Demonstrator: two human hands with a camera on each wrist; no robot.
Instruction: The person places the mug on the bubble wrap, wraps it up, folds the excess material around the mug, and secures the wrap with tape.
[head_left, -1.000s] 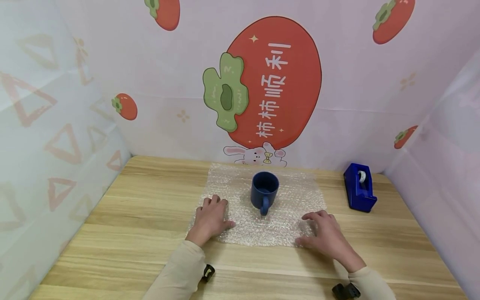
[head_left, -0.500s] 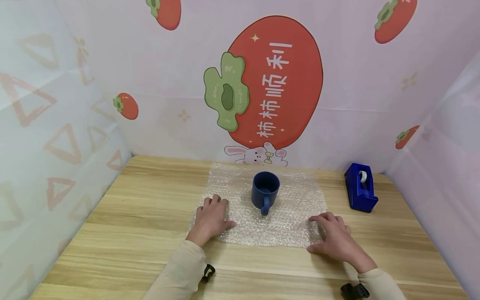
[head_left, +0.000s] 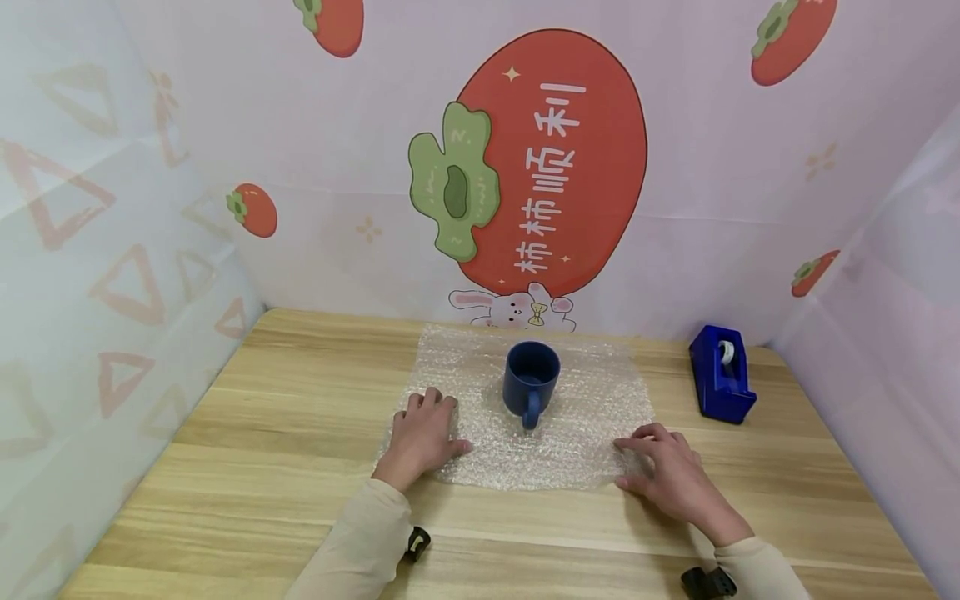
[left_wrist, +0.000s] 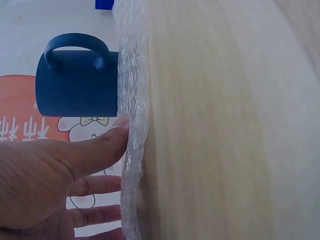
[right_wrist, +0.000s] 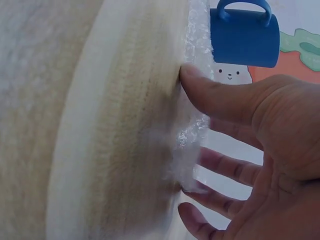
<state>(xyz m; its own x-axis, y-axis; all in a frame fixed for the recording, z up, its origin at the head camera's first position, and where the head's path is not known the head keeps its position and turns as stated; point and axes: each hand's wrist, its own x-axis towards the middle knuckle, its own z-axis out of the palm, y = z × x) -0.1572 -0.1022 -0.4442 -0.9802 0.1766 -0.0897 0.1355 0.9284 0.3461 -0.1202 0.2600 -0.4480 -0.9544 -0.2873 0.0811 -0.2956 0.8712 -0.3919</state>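
Bubble wrap (head_left: 577,429) lies spread under the fingertips of both hands, on a wooden table (head_left: 300,400). On its left side, the left hand (head_left: 422,437) rests with fingers spread and slightly bent, the thumb held out well apart from them toward the middle of the sheet. At the near right corner, the right hand (head_left: 671,475) has its thumb and fingers apart, the thumb at the near edge and the index finger reaching in over the sheet; I cannot tell whether any of its other fingertips are under the edge. Between the hands, a little beyond them, a dark blue mug (head_left: 525,379) stands upright on the wrap, mouth up and handle toward the person, touched by neither hand.

Pale sleeves (head_left: 352,533) cover the forearms, and a black fitting (head_left: 417,543) shows beside each wrist. Farther out, to the right of the sheet and apart from it, a blue tape dispenser (head_left: 722,379) with a white roll sits near the table's far right corner. Behind everything hangs a pale backdrop (head_left: 322,267) printed with red fruit, white characters and a rabbit.
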